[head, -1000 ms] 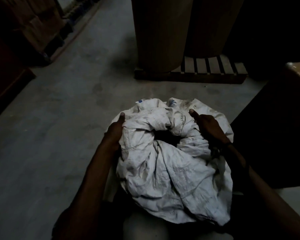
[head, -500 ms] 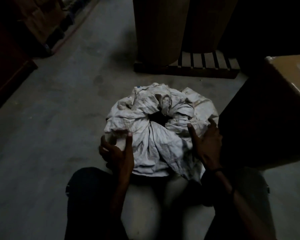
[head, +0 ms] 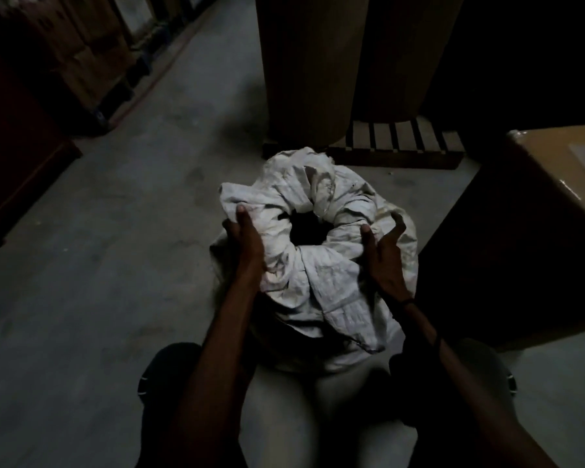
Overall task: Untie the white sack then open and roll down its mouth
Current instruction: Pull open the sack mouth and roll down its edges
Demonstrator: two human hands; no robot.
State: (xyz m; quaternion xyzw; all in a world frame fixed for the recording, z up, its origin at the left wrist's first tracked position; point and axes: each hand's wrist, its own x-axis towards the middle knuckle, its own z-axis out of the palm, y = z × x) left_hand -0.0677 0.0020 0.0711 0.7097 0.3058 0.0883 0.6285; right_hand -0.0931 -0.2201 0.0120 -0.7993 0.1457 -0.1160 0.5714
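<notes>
Dim storeroom w/ bare grey concrete floor (head: 92, 265), scuffed & stained; white sack (head: 321, 265) standing on it in the middle, mouth already open & rolled down into a thick ring round a dark hole. Left hand (head: 245, 244) pressed flat against sack's left flank, fingers together, thumb up on the roll; right hand (head: 384, 255) at sack's right side, fingers spread & curled, touching or just off the cloth — can't tell which. Beyond sack: two tall brown rolls (head: 313, 69) on a slatted pallet (head: 399, 143); right of sack, large cardboard box (head: 537, 211); far left of sack, stacked cartons (head: 81, 52) along the wall, mostly lost in shadow.
</notes>
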